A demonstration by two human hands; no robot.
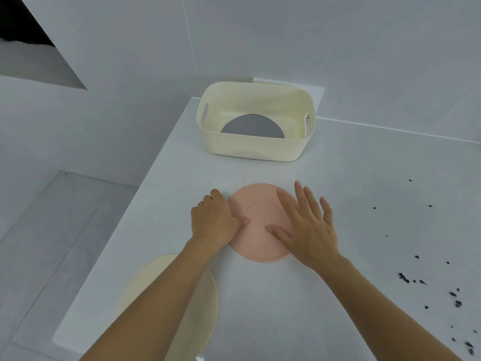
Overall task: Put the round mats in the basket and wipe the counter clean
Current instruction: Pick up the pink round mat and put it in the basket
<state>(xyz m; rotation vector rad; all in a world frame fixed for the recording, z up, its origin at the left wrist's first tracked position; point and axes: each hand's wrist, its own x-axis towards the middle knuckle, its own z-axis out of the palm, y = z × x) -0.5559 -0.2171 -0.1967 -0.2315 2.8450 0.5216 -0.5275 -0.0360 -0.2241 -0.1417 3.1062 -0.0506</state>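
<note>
White speckled tabletop (351, 178) against white walls, dark crumbs (455, 298) right of the pink round mat (260, 225). The mat lies flat before the cream basket (255, 144). Left hand (216, 220) seemingly pinches its edge; right hand (304, 225) rests open, fingers spread.

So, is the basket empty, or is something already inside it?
Not empty. A grey mat leans inside the basket; the pink mat and cream mat lie out on the counter.

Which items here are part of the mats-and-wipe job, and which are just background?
Job:
- pink mat, under both hands: left hand, right hand
- cream mat, near counter edge
- grey mat, already in basket
- cream basket
- dark crumbs to wipe
- counter

Background:
- white wall
- lower ledge
</note>
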